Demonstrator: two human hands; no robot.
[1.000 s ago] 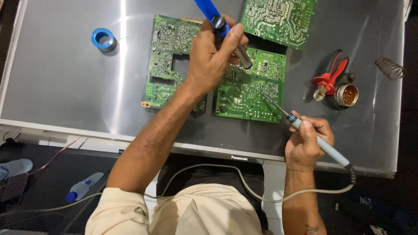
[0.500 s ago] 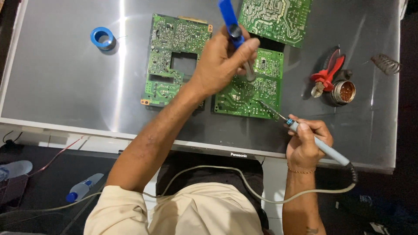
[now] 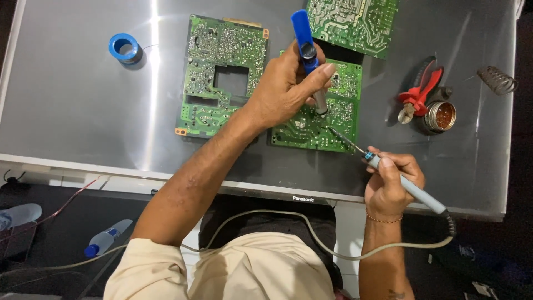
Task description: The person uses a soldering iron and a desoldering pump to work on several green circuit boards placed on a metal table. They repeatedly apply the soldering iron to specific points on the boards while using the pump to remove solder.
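Left grip: left hand (image 3: 286, 89) clenched round blue desoldering pump (image 3: 306, 47), nozzle on green circuit board (image 3: 319, 114).
Right grip: right hand (image 3: 391, 180) grasping grey soldering iron (image 3: 413, 189), tip beside nozzle.

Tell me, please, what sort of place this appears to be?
Probably an electronics repair bench: green circuit boards lie on the grey work surface, the right hand holds a soldering iron, the left hand a desoldering pump.

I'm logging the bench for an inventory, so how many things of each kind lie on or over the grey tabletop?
Green circuit boards: 3
Blue desoldering pump, in left hand: 1
Grey-handled soldering iron, in right hand: 1
Red-handled pliers: 1
Blue tape roll: 1
Round metal tin: 1
Coiled wire spring: 1
Total: 9
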